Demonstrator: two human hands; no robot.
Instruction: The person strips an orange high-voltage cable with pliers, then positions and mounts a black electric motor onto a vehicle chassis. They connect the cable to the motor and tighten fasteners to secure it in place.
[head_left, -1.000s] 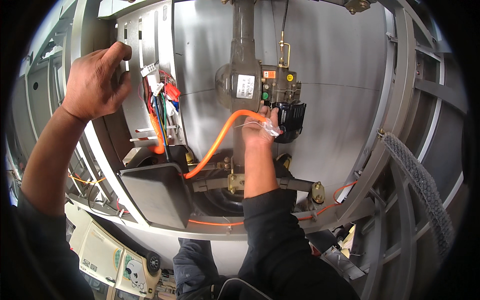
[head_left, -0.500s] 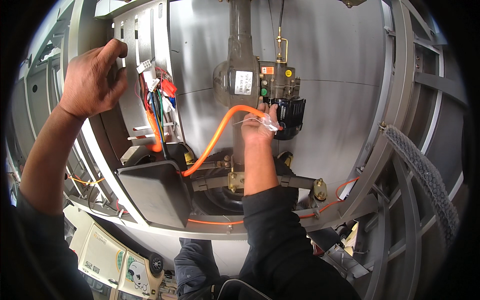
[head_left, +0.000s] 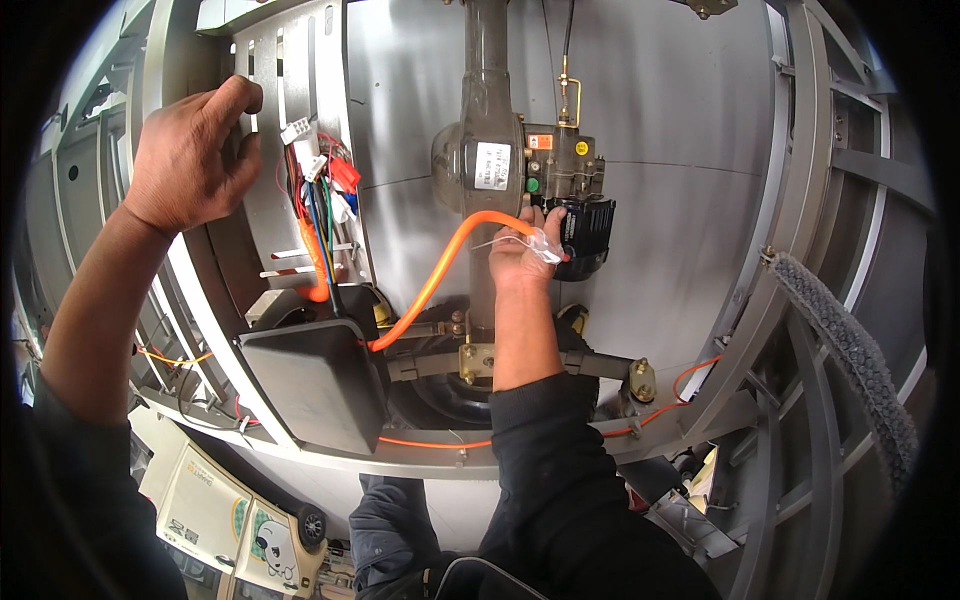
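My right hand (head_left: 520, 262) reaches up beside a black motor housing (head_left: 587, 230) and holds the end of a thick orange cable (head_left: 440, 275). Clear plastic wrap (head_left: 545, 246) covers that end, partly hiding the thumb side. The cable loops down to a dark grey box (head_left: 315, 385). My left hand (head_left: 195, 160) is over the left frame beam, knuckles up, with index finger and thumb bent and apart. Nothing shows between them; its other fingers are hidden. To its right hang coloured wires with white and red connectors (head_left: 345, 175) on a slotted metal plate (head_left: 268, 200).
A grey axle tube (head_left: 487, 50) with a labelled round casing runs down the middle. Metal frame beams (head_left: 775, 230) enclose the area. A fuzzy grey-wrapped bar (head_left: 840, 340) slants at right. A thin orange line (head_left: 430, 443) follows the near crossbeam. A cream vehicle (head_left: 215, 500) stands lower left.
The view has shifted a little, so the frame and parts sit slightly farther right. Both hands keep nearly the same pose, and the cable end stays in my right hand.
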